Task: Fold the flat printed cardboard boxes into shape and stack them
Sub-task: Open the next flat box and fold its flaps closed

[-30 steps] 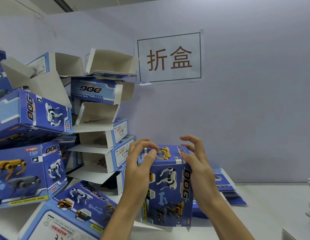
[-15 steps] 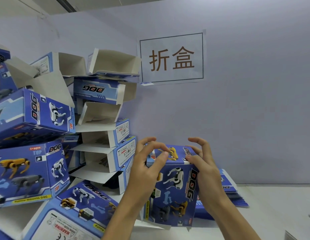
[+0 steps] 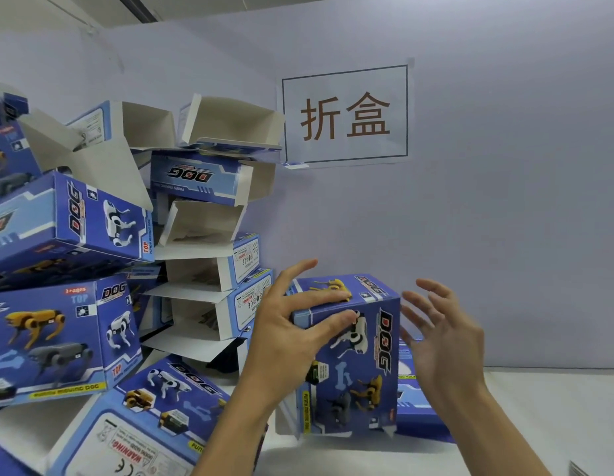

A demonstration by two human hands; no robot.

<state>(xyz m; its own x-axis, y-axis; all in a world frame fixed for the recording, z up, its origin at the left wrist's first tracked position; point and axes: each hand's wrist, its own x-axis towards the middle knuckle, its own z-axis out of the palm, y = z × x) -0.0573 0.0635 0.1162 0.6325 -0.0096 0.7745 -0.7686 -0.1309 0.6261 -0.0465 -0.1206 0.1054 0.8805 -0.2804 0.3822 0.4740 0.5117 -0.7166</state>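
A folded blue box printed with robot dogs (image 3: 360,365) stands upright on the white table (image 3: 525,420), its top closed. My left hand (image 3: 292,334) rests against its upper left corner, with straight fingers on the top panel and the thumb pressing the front face. My right hand (image 3: 439,341) hovers just off the box's right side with spread fingers, touching nothing. Behind the box lies a low stack of flat blue boxes (image 3: 415,417), partly hidden.
A tall, untidy pile of folded boxes (image 3: 202,262) fills the left side up against the wall, some with open white flaps. One folded box (image 3: 144,424) lies tilted at the front left. A paper sign (image 3: 345,115) hangs on the wall.
My right hand has lifted off the box's top right edge and opened to the right. My left hand's fingers have straightened on the top. The view has shifted slightly.
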